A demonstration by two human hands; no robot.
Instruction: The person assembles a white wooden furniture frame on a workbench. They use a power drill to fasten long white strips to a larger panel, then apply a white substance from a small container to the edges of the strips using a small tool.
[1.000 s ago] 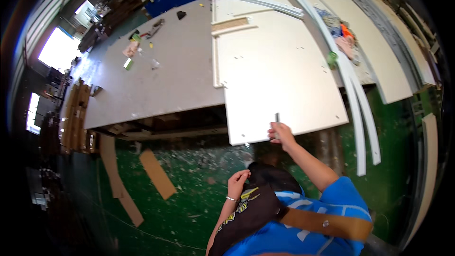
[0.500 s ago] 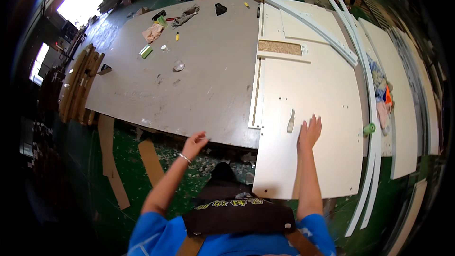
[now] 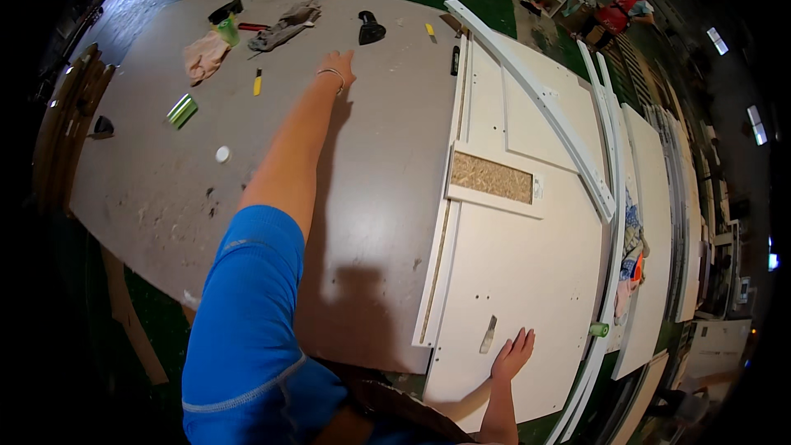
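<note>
My left hand reaches far over the grey tabletop, fingers stretched out and holding nothing. Just beyond it, to the right, lies a small black object of unclear kind. A crumpled grey cloth is to the left of that hand, near a red-handled item. My right hand is on a white panel with its fingers extended, nothing in them. Beside its fingertips lies a flat, pale-handled blade tool.
Left on the table are a yellow cutter, a green roll, a white cap and a pink cloth. Long white strips lie across the panels. Another person stands at the far right.
My left hand has moved from the table's near edge far forward across the tabletop. The view has shifted, and my body leans in. My right hand stays on the panel near the blade tool.
</note>
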